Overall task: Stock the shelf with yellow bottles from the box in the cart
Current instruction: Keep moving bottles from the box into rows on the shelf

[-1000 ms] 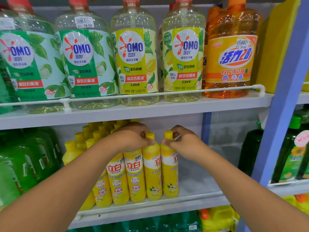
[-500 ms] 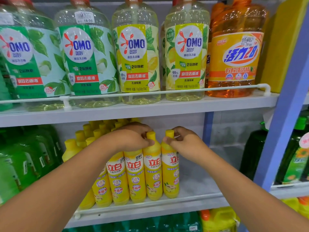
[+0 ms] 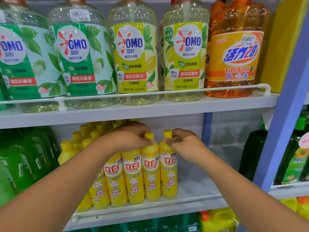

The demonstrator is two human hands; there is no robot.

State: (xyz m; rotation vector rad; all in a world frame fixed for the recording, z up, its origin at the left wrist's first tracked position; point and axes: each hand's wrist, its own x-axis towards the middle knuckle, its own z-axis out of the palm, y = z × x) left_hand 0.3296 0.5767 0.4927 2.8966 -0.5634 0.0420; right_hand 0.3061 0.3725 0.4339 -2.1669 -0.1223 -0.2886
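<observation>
Several yellow bottles with red lettering stand in rows on the middle shelf (image 3: pixel 197 198), behind its front rail. My left hand (image 3: pixel 133 138) lies curled over the tops of the front-row bottles and grips the neck of the second bottle from the right (image 3: pixel 151 171). My right hand (image 3: pixel 182 144) pinches the cap of the rightmost yellow bottle (image 3: pixel 168 171), which stands upright on the shelf. The box and the cart are out of view.
Bare shelf surface lies to the right of the yellow bottles, up to a blue upright post (image 3: pixel 287 124). Green bottles (image 3: pixel 25 164) stand at the left. Large clear and orange detergent bottles (image 3: pixel 133 56) fill the upper shelf (image 3: pixel 150 113). More green bottles (image 3: pixel 296 158) stand at the right.
Both hands stay on the two rightmost bottle tops. The rightmost bottle has turned so its label now faces front.
</observation>
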